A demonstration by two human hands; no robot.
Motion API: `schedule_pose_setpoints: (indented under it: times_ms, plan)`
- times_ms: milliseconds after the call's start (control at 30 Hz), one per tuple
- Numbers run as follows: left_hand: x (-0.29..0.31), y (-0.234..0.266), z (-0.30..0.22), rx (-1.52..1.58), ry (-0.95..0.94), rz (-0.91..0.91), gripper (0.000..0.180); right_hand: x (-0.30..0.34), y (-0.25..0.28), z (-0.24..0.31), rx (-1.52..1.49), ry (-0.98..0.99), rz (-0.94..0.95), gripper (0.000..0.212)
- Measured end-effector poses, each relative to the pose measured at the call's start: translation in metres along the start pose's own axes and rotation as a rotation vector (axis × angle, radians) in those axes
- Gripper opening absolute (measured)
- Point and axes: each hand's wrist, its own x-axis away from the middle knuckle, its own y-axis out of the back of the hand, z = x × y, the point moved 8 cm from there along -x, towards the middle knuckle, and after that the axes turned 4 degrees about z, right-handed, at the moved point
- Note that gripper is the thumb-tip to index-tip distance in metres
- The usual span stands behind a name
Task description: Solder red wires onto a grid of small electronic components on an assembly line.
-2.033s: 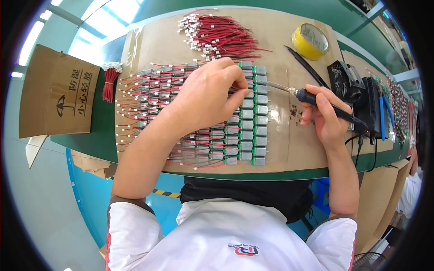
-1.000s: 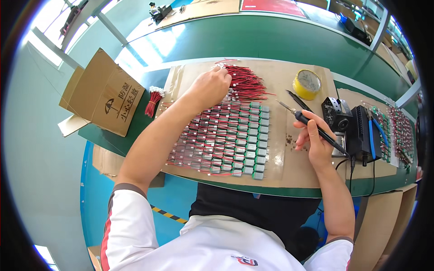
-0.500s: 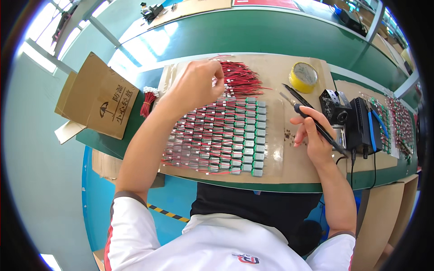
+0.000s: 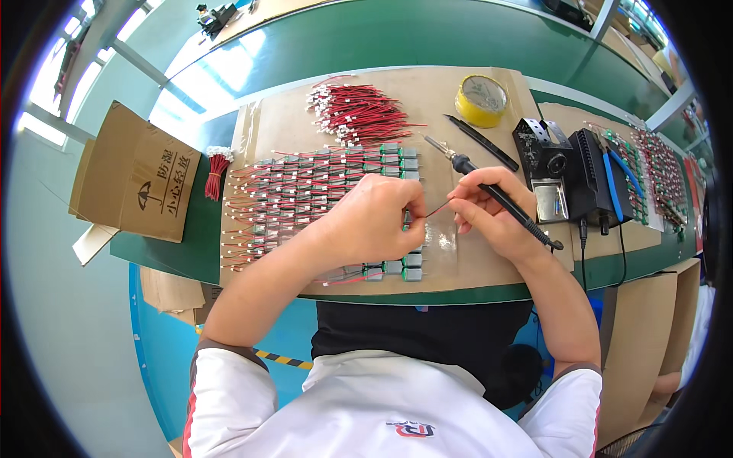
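Observation:
My left hand (image 4: 378, 217) is closed in a pinch over the right part of the rows of small motors (image 4: 393, 164). A thin dark-red wire (image 4: 437, 210) runs from its fingertips to those of my right hand (image 4: 492, 214). The thumb and fingers of my right hand pinch the wire's end. That same hand also holds a soldering iron (image 4: 504, 200), its metal tip angled up and left, away from the wire. The motors lie in several rows with red and black leads and white connectors. Part of them is hidden under my left hand and forearm.
Beyond the motors lies a pile of red wires (image 4: 359, 111). A yellow tape roll (image 4: 482, 101) and a black pen-like tool (image 4: 482, 143) lie at the back right. A black soldering station (image 4: 599, 179) stands right, a cardboard box (image 4: 141, 175) and a small wire bundle (image 4: 217, 172) left.
My left hand has come from the wire pile toward my right hand, with a wire now between them. The fingers of my right hand have closed together around the wire's end. The view has shifted slightly.

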Motion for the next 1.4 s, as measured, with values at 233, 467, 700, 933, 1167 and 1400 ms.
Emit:
schedule_pose_setpoints:
  times_ms: [233, 467, 700, 933, 1167, 1400]
  plan:
    - [0.000, -0.002, -0.003, 0.099, -0.059, -0.119, 0.016, 0.001, -0.001, 0.001, 0.001, -0.023, -0.036, 0.028]
    - [-0.004, -0.003, 0.024, 0.585, 0.189, -0.196, 0.017, 0.003, 0.002, -0.005, -0.009, -0.047, -0.080, 0.027]
    - [0.003, 0.040, 0.062, 0.318, 0.314, -0.243, 0.016, 0.002, 0.008, 0.007, 0.123, 0.079, -0.005, 0.040]
    - [0.008, 0.044, 0.063, 0.062, 0.118, -0.205, 0.011, 0.004, 0.023, 0.017, 0.306, 0.193, 0.020, 0.048]
    - [0.009, 0.029, 0.058, -0.122, -0.096, -0.230, 0.013, 0.011, 0.030, -0.013, 0.144, -0.037, -0.038, 0.032]
    - [0.010, 0.024, 0.058, -0.205, -0.124, -0.262, 0.013, 0.007, 0.025, -0.013, 0.157, -0.013, 0.025, 0.031]
